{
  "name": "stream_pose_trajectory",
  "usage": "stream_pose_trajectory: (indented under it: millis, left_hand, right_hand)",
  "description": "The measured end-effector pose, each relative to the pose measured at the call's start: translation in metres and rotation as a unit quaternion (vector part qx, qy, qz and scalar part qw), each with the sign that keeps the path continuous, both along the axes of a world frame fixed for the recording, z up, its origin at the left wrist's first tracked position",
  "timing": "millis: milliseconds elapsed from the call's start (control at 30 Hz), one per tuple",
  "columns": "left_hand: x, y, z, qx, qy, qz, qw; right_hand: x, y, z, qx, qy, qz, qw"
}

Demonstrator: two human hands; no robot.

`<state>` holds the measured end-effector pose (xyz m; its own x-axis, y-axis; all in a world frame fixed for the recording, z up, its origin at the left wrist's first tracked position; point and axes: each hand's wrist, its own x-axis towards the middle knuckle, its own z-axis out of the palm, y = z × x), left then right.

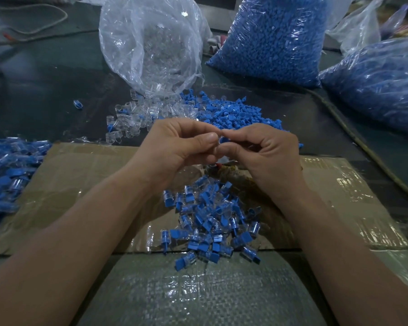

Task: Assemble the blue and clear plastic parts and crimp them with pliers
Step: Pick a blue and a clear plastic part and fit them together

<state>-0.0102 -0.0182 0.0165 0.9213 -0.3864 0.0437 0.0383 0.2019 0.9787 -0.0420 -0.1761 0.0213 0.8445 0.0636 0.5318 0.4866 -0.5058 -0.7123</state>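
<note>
A: You worked at a dark table [45, 78], with a taped cardboard sheet [80, 184] laid across its near edge.

B: Above that sheet your left hand [174, 142] and right hand [257, 149] met fingertip to fingertip. The thumbs and forefingers of both were curled in, pinching one small blue part [223, 139]. Whether a clear shell sat on it I could not tell, because your fingers hid it.

A: So, by my reading, you were at the fitting step, not the crimp. Just beneath your right hand lay a brownish wrapped thing [231, 176] with a red tip. It may have been the pliers, but I would not swear to it.

B: Below your wrists was a pile of joined pieces [212, 220], blue set in clear, and a larger heap [7, 165] lay at your far left. That much looked done.

A: Plenty was left, though. Beyond your hands, loose clear shells [132, 116] spilled from an open clear bag [151, 43], with loose blue parts [233, 111] just beside them. Two full bags of blue parts [273, 38] stood behind.
</note>
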Motion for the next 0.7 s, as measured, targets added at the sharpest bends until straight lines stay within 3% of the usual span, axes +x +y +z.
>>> stream_pose_trajectory:
  millis: [267,700]
  left_hand:
    - [-0.0018,-0.0021,0.0018,0.002,0.011,0.007,1.000]
    - [-0.0015,-0.0016,0.0040,-0.007,0.035,0.015,0.999]
  right_hand:
    - [0.0024,0.0014,-0.0049,-0.017,-0.068,-0.001,0.998]
    - [0.0064,-0.0067,-0.0081,-0.031,-0.039,0.018,0.999]
